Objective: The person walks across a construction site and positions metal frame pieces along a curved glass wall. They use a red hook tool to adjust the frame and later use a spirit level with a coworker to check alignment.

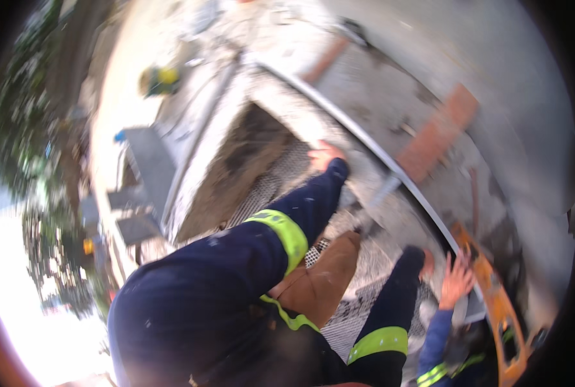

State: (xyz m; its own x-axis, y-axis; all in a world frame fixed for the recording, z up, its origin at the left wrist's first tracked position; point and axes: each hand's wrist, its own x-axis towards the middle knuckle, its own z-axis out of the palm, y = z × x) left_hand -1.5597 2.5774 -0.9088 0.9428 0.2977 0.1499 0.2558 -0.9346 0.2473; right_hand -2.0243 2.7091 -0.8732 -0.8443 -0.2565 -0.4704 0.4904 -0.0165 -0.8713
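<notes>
My left hand (327, 157) rests on the rough concrete rim (282, 97) of a rectangular pit, fingers spread and holding nothing. At the end of my other sleeve, my right hand (427, 263) is small, blurred and partly hidden, so its fingers cannot be read. It is close to a long grey metal bar (358, 131) that runs along the rim. A co-worker's hand (456, 282) in a blue sleeve lies spread at the bar's near end. Beside that hand is an orange spirit level (499, 300).
Steel mesh (261, 187) lines the pit around my brown-trousered legs. Reddish boards (437, 138) lie on the slab beyond the bar. Grey blocks or panels (147, 161) stand at left, with a green and yellow container (159, 81) farther off. Motion blurs much of the view.
</notes>
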